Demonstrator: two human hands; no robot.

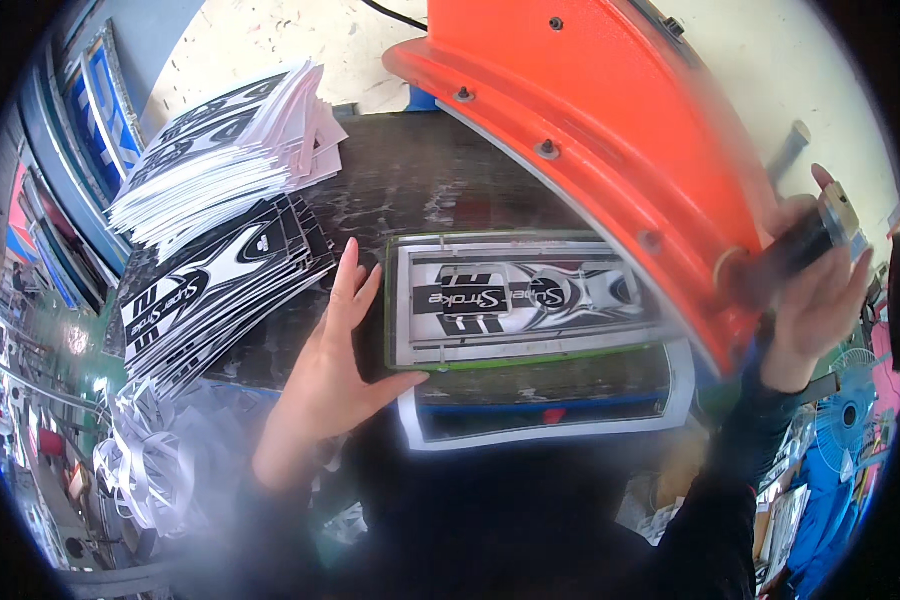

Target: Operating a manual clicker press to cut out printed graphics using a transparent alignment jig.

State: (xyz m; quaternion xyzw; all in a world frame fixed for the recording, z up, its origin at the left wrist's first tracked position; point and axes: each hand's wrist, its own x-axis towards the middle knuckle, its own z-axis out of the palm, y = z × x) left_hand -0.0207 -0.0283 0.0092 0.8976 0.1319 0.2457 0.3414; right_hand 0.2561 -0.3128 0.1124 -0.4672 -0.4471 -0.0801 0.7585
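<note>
My left hand (pixel 335 360) is open, thumb and fingers spread around the near left corner of a rectangular green-edged cutting frame (pixel 395 300). Inside the frame shows a black-and-white printed sheet (pixel 570 293). Over at the right, my right hand (pixel 815 300) is at the black handle (pixel 785 262) of a large orange press arm (pixel 590 110). Its thumb stands apart and some fingers pass behind the handle, stretched out rather than wrapped round it. The press arm's lower edge covers the frame's right end. A white-bordered sheet outline (pixel 550 435) lies along the near side of the frame.
A tall stack of white-edged printed sheets (pixel 220 150) stands at the back left, with fanned black-and-white printed pieces (pixel 230 280) nearer. Loose white strips (pixel 150 450) hang in a heap at lower left. A blue fan (pixel 850 415) stands at far right.
</note>
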